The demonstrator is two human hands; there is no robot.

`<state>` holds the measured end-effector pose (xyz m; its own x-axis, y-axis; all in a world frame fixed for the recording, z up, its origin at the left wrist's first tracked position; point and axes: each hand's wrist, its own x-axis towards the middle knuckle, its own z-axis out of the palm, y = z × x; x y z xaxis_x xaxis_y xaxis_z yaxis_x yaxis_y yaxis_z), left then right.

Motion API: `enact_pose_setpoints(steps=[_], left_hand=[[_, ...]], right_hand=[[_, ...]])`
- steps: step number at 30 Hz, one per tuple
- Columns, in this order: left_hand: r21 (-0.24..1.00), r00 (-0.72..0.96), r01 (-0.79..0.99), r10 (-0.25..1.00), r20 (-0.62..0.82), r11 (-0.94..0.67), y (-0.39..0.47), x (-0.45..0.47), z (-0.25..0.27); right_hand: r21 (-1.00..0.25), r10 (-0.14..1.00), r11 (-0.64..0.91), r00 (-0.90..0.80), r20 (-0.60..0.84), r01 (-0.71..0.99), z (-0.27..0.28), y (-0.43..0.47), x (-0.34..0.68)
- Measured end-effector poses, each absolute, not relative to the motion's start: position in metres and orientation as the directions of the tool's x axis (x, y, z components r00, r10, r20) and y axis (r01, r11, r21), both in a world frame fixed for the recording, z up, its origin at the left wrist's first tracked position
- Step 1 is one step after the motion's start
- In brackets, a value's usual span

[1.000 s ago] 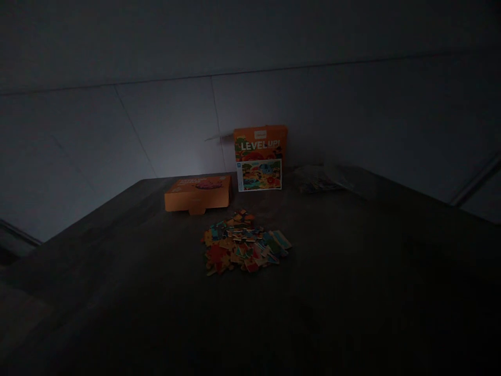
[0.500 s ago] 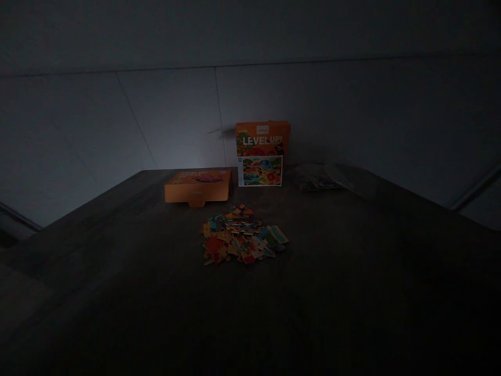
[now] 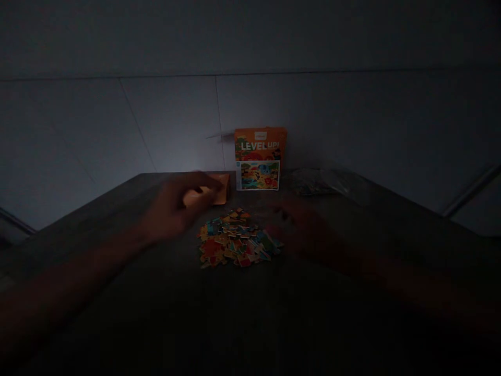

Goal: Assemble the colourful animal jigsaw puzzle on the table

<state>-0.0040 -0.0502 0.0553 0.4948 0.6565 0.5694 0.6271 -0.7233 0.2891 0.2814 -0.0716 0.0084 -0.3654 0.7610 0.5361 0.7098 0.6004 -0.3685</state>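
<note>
A heap of colourful puzzle pieces [image 3: 235, 243] lies on the dark table. My left hand [image 3: 176, 206] hangs just left of and above the heap, thumb and fingers apart, with nothing seen between them. Behind it is the flat orange box [image 3: 221, 189], which the hand partly covers. To the heap's right edge comes my right hand [image 3: 301, 224], dim and blurred, its thumb and fingers seeming apart and no piece visible in it. Whether it touches the pieces cannot be made out.
An upright orange box marked LEVEL UP! [image 3: 260, 141] stands against the wall at the back. A picture card [image 3: 259, 175] leans on its front. To the right lies a clear plastic bag [image 3: 313, 181] with pieces inside. The light is very dim.
Both of my hands have come into view from the lower sides and reached in around the heap. The view has tilted slightly; the pieces look unmoved.
</note>
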Motion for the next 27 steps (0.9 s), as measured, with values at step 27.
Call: enact_pose_setpoints(steps=[27], left_hand=[[0.155,0.710,0.568,0.576,0.405,-0.809,-0.043,0.003,-0.034]], right_hand=[[-0.627,0.873,0.487,-0.337,0.352,0.608,-0.046,-0.055,0.268]])
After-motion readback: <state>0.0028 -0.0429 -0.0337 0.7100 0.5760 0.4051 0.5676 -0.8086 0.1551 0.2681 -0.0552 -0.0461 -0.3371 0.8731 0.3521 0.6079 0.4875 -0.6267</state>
